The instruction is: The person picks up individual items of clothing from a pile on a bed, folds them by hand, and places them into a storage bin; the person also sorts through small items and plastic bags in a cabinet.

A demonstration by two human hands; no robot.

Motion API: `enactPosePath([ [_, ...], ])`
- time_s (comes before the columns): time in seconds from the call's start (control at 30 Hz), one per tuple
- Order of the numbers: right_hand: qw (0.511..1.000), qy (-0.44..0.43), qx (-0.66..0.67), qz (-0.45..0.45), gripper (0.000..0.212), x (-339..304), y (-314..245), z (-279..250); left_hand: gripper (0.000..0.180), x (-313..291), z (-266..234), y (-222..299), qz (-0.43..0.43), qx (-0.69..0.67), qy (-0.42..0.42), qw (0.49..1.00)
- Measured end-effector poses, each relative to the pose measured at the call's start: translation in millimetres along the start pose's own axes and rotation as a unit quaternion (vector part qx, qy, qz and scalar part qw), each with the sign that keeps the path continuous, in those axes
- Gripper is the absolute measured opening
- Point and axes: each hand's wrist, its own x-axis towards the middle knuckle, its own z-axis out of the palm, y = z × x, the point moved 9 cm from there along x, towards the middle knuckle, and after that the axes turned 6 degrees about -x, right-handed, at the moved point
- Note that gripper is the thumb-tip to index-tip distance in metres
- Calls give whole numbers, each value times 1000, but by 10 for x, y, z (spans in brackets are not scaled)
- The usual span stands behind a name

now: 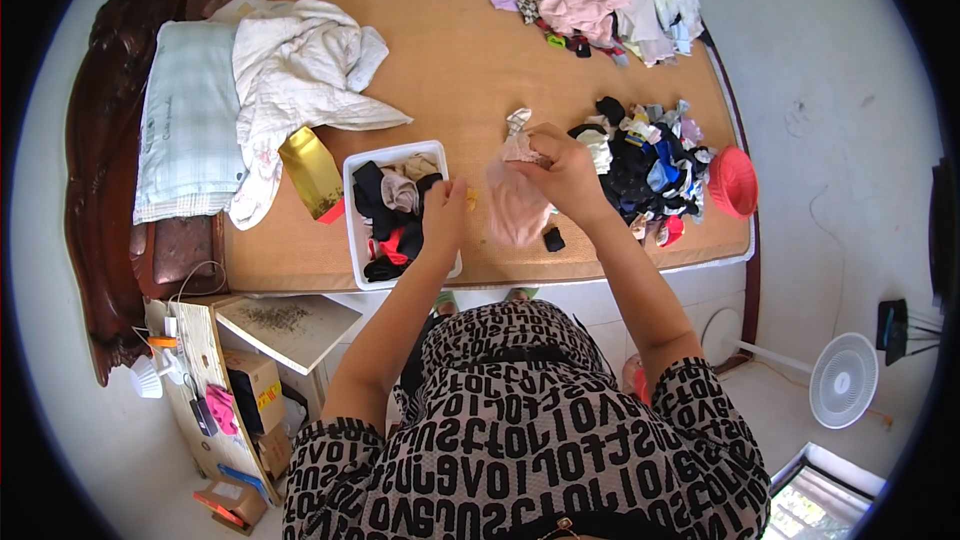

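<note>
As we looked down thru the head view, our R hand [562,170] was pinched on the upper edge of a pale pink cloth piece [517,208], thumb and fingers closed on it, and the rest of it hung loose toward the near side of the bed mat [450,50]. It was R of centre, between the white bin [349,202] and the mixed pile of small dark clothes [635,180]. Our L hand [446,212] was over the bin's R side, fingers bent and close together; couldn't tell if they gripped anything. The pink piece looked thin, a bit sheer, so prob. v. light, soft and floppy, w/ no stiffness of its own; we judged it might slip or snag if tugged hard, esp. at the lacy-looking part near the fingers. Best hold, we'd say, was a light pinch on the thicker top edge, w/ a 2nd pinch at the opp. corner to spread it flat. Nearby we had a small black item [554,239] on the mat just beside the pink piece, plus a small pale patterned cloth [518,120] beyond it. Dark, beige and red fabrics [395,242] lay in the bin; a gold bag [312,176] stood just L of it, and a red basket [733,183] was past the pile, far R.
</note>
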Motion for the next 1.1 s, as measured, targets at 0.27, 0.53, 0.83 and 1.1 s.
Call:
enactPosePath([
  [0.27,969,-6,-122,-217,9,-498,-433,351,66,-480,700,378,-215,-577,-281,736],
  [0.53,934,-59,-182,-303,12,-870,-569,626,66,-343,497,311,-175,-668,-240,682],
  [0.83,993,23,-96,-65,18,-727,-141,458,69,-324,561,347,-115,-704,-241,658],
  [1.1,974,16,-221,35,16,-357,56,869,78,-437,753,86,-130,-706,-282,636],
])
